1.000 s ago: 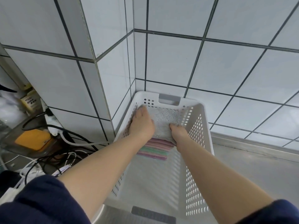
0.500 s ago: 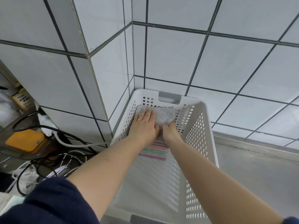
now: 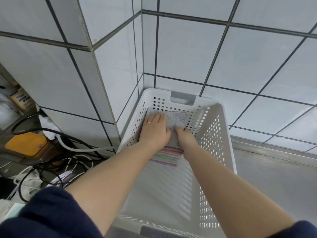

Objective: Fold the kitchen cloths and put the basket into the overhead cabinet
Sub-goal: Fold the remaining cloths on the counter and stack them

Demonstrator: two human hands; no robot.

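Note:
A white perforated plastic basket (image 3: 214, 134) stands on the steel counter, pushed into the tiled corner. At its far end lies a stack of folded kitchen cloths: a grey fluffy cloth (image 3: 177, 118) on top, pink and green ones (image 3: 165, 158) under it. My left hand (image 3: 154, 129) lies flat on the left part of the grey cloth with straight fingers and a ring on one of them. My right hand (image 3: 184, 134) presses the near right part of the same cloth; its fingertips are hard to make out. Both forearms reach into the basket.
White tiled walls (image 3: 188, 52) close the corner behind and to the left of the basket. Left of the tiled pillar lie tangled black and white cables (image 3: 68, 152), an orange object (image 3: 25, 143) and a bottle (image 3: 21, 100). The steel counter (image 3: 274, 177) runs on to the right.
My left hand went from fingers curled down at the cloth's far edge to lying flat on top. My right hand stayed on the near right part. The view tilted down slightly.

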